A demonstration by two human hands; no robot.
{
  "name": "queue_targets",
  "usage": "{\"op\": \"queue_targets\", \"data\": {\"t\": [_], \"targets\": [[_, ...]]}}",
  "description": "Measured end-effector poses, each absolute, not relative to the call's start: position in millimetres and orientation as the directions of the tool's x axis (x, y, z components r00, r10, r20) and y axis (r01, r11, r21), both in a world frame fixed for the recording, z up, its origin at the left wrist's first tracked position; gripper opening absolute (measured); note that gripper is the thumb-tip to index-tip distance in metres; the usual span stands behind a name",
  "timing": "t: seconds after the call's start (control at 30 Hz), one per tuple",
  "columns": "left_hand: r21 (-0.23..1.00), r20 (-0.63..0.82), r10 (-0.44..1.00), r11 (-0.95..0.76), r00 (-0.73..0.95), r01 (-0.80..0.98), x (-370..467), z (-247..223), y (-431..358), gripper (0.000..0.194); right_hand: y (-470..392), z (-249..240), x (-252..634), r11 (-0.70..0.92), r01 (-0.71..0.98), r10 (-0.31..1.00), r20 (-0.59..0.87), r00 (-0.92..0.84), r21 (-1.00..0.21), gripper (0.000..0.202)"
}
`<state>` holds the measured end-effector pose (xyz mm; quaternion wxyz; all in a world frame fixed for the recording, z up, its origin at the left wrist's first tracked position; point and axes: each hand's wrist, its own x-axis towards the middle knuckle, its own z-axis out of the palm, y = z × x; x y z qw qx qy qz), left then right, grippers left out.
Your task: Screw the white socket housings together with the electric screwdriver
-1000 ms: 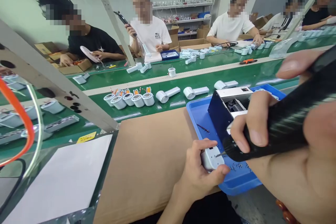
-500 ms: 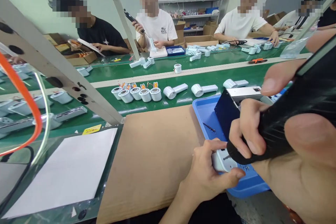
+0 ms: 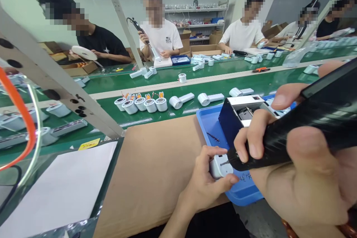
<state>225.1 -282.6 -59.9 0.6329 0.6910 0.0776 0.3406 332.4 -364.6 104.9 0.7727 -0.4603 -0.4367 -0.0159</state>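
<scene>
Between its thumb and fingers, my left hand (image 3: 202, 178) grips a pale blue-white plastic part (image 3: 220, 166) above the near edge of the blue tray (image 3: 242, 197). My right hand (image 3: 304, 171) is wrapped round a black electric screwdriver (image 3: 284, 137), which lies slanted across the right of the view. Its thin bit points left and its tip is at the face of the plastic part. Whether the bit touches a screw is too small to tell. A dark box with a white top (image 3: 232, 119) stands in the tray behind the screwdriver.
Brown cardboard (image 3: 156, 163) covers the near table. White paper (image 3: 64, 182) lies left. Beyond are several white round housings (image 3: 130, 106) and handled parts (image 3: 181, 100) on the green surface (image 3: 139, 119). A slanted metal post (image 3: 92, 108) rises at left. Several people sit opposite.
The view has shifted, so most things sit further left. Both hands still hold the part and the screwdriver, and the bit now shows more clearly. A person opposite has turned a white disc.
</scene>
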Motion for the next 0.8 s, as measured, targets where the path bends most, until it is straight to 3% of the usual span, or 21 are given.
{"op": "queue_targets", "data": {"t": [0.1,0.17,0.2,0.23,0.33,0.57,0.8], "targets": [[0.947,0.322,0.563,-0.175,0.762,-0.271,222,-63,-282,0.072,-374,106,362,0.646,0.389,0.253,0.665,0.703,-0.657,0.043],[0.951,0.310,0.562,-0.171,0.767,-0.259,222,-64,-282,0.070,-378,97,391,0.644,0.574,0.086,0.794,0.602,-0.506,0.047],[0.951,0.310,0.562,-0.170,0.767,-0.260,222,-64,-282,0.069,-380,90,405,0.599,0.637,0.068,0.823,0.563,-0.485,0.039],[0.949,0.315,0.562,-0.172,0.765,-0.264,223,-63,-282,0.068,-381,82,419,0.611,0.651,0.042,0.840,0.542,-0.451,0.045],[0.943,0.331,0.563,-0.179,0.757,-0.279,225,-61,-282,0.067,-382,58,446,0.600,0.635,0.115,0.838,0.533,-0.487,0.051],[0.942,0.335,0.564,-0.170,0.755,-0.291,224,-62,-281,0.065,-387,33,454,0.574,0.558,0.205,0.765,0.611,-0.599,0.038],[0.945,0.326,0.569,-0.179,0.755,-0.273,222,-65,-282,0.066,-391,63,426,0.625,0.485,0.221,0.735,0.641,-0.611,0.034]]}}
